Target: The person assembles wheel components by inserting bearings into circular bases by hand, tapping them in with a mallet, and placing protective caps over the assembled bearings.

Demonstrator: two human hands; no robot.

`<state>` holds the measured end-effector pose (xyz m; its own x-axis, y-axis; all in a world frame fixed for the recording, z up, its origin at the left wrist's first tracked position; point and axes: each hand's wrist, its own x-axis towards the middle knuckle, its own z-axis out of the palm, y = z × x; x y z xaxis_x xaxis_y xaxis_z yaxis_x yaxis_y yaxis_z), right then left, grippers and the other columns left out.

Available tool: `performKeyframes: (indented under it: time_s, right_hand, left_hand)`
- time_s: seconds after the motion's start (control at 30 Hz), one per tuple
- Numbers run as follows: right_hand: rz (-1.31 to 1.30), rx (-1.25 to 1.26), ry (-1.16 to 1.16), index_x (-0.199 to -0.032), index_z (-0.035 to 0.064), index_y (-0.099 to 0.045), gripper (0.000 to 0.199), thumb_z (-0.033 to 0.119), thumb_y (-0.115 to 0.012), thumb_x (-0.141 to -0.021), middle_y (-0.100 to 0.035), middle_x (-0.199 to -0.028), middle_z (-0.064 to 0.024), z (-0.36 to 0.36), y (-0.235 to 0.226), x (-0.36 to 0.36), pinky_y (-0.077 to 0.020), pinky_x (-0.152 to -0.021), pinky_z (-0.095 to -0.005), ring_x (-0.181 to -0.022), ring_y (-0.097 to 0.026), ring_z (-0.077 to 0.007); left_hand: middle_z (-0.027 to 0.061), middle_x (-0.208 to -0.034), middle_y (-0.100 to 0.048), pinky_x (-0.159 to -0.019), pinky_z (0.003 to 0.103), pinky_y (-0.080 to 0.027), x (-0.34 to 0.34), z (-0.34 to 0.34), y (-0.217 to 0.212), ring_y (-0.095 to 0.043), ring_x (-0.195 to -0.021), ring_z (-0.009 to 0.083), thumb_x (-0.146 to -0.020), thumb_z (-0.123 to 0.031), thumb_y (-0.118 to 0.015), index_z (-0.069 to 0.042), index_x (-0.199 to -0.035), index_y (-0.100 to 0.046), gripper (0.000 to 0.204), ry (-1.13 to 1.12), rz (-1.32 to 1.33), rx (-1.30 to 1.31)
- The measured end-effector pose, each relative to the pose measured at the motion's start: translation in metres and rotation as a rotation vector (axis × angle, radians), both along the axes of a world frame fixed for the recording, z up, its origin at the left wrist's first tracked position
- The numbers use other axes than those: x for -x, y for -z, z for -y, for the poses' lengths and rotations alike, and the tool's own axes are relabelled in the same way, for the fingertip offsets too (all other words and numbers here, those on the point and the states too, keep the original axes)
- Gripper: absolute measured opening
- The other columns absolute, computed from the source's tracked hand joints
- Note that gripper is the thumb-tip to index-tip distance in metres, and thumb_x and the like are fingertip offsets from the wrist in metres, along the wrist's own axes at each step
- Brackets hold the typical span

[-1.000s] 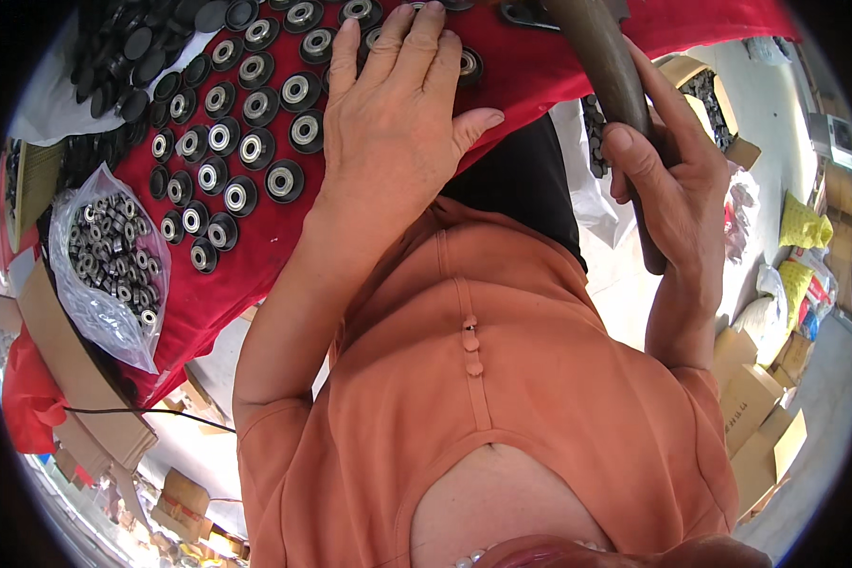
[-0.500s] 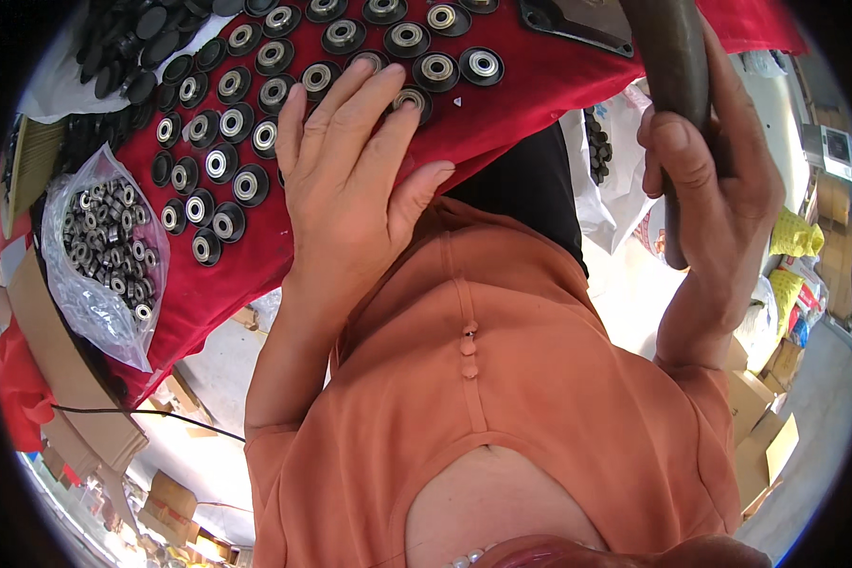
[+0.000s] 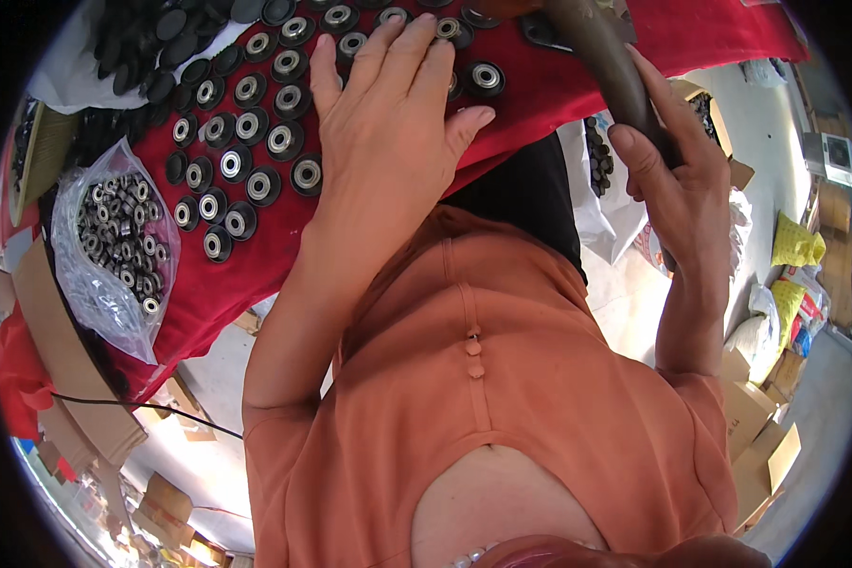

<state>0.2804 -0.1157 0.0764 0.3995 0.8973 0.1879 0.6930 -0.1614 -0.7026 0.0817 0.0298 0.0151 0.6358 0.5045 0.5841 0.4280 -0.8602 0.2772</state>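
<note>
My left hand [image 3: 388,133] lies palm down with fingers spread over rows of black round caps with metal bearings [image 3: 280,139] set in them. Its fingertips reach the caps near the top edge and hide some of them. In my right hand [image 3: 677,180] is a thick, dark, curved-looking handle [image 3: 601,57], with my thumb along its near side. The handle runs up and left over the red cloth, and a brown part shows at its upper end, cut off by the picture's edge. I cannot tell its full shape.
A clear plastic bag of loose bearings [image 3: 114,256] sits at the left on the red cloth [image 3: 208,308]. Behind it are piled black caps [image 3: 147,43]. A dark flat metal plate [image 3: 544,33] lies partly under the handle. Cardboard boxes [image 3: 753,435] stand on the floor at the right.
The handle has swung left and lower over the cloth with my right hand. My left hand has shifted up and right across the caps. The whole view has moved slightly.
</note>
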Motion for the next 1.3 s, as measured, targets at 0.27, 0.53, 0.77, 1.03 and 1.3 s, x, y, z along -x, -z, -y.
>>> performKeyframes:
  time_s: [0.27, 0.53, 0.77, 1.03, 1.3]
  right_hand:
    - [-0.247, 0.015, 0.133, -0.143, 0.0139, -0.060, 0.059, 0.035, -0.077, -0.091, -0.067, -0.092, -0.0025, 0.022, 0.006, -0.003, -0.0456, -0.060, -0.0254, -0.067, -0.054, -0.0082]
    - [-0.365, -0.041, 0.130, -0.143, 0.0117, -0.059, 0.059, 0.030, -0.078, -0.090, -0.067, -0.094, -0.0028, 0.031, 0.018, -0.016, -0.0473, -0.060, -0.0247, -0.065, -0.055, -0.0075]
    - [-0.420, -0.064, 0.150, -0.142, 0.0102, -0.059, 0.059, 0.028, -0.079, -0.090, -0.069, -0.099, -0.0039, 0.038, 0.030, -0.021, -0.0470, -0.060, -0.0241, -0.067, -0.056, -0.0071]
    - [-0.394, -0.074, 0.131, -0.140, 0.0074, -0.060, 0.057, 0.026, -0.079, -0.090, -0.069, -0.097, -0.0039, 0.039, 0.035, -0.017, -0.0472, -0.063, -0.0224, -0.071, -0.056, -0.0063]
    - [-0.470, -0.079, 0.134, -0.138, 0.0047, -0.061, 0.055, 0.022, -0.079, -0.090, -0.068, -0.094, -0.0017, 0.043, 0.038, -0.011, -0.0468, -0.062, -0.0220, -0.070, -0.057, -0.0065]
  left_hand:
    - [0.0042, -0.105, -0.068, -0.094, 0.048, -0.040, -0.026, -0.053, -0.005, -0.061, -0.102, 0.0268, -0.089, -0.018, -0.069, -0.008, -0.104, -0.075, 0.019, -0.056, -0.070, -0.109]
    - [0.0033, -0.104, -0.066, -0.099, 0.047, -0.035, -0.035, -0.061, -0.005, -0.057, -0.107, 0.0251, -0.082, -0.020, -0.077, -0.012, -0.098, -0.079, 0.018, -0.027, -0.205, -0.009]
    - [0.0035, -0.099, -0.069, -0.093, 0.047, -0.042, -0.037, -0.070, -0.006, -0.063, -0.102, 0.0268, -0.085, -0.022, -0.073, -0.012, -0.096, -0.077, 0.015, 0.003, -0.244, 0.071]
    - [0.0057, -0.094, -0.070, -0.091, 0.045, -0.045, -0.047, -0.083, -0.009, -0.066, -0.095, 0.0286, -0.087, -0.025, -0.071, -0.009, -0.091, -0.076, 0.018, -0.006, -0.315, 0.133]
    - [0.0057, -0.095, -0.071, -0.090, 0.043, -0.046, -0.046, -0.081, -0.004, -0.067, -0.094, 0.0269, -0.086, -0.024, -0.073, -0.007, -0.090, -0.076, 0.018, -0.013, -0.232, 0.164]
